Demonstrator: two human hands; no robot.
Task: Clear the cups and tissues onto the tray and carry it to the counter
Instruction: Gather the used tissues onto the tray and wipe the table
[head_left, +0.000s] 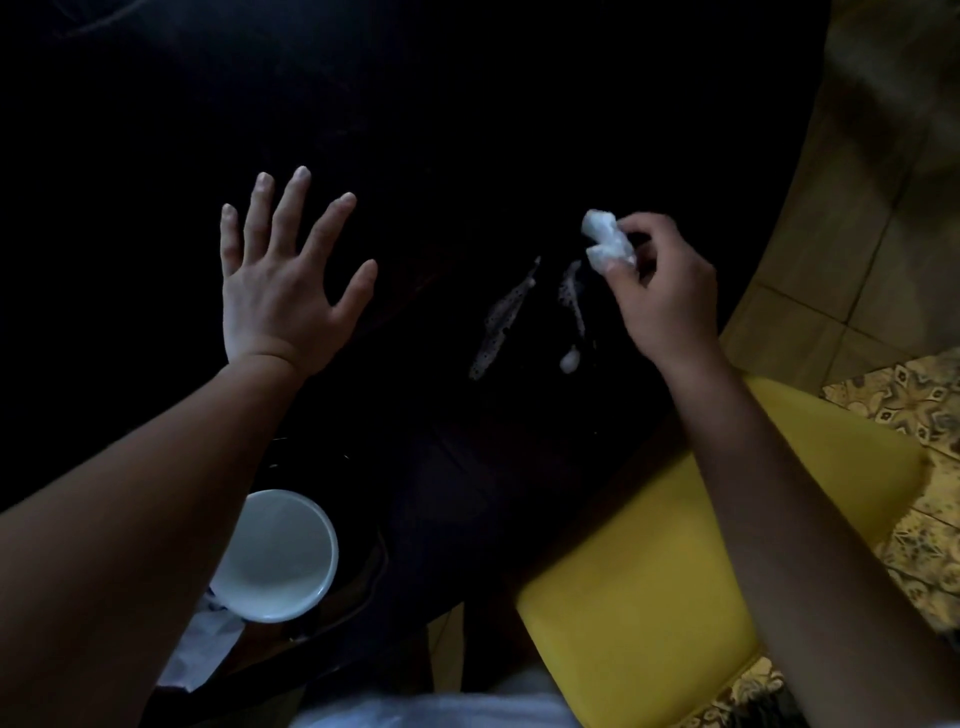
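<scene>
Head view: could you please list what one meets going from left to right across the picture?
Left hand, spread open → white cup → wet streaks on the dark table → crumpled tissue → right hand pinching it → yellow chair → tiled floor.

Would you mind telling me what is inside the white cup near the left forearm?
The white cup looks empty: only its pale inner wall and bottom show. The left forearm covers its left edge, so that part of the inside cannot be seen.
</scene>
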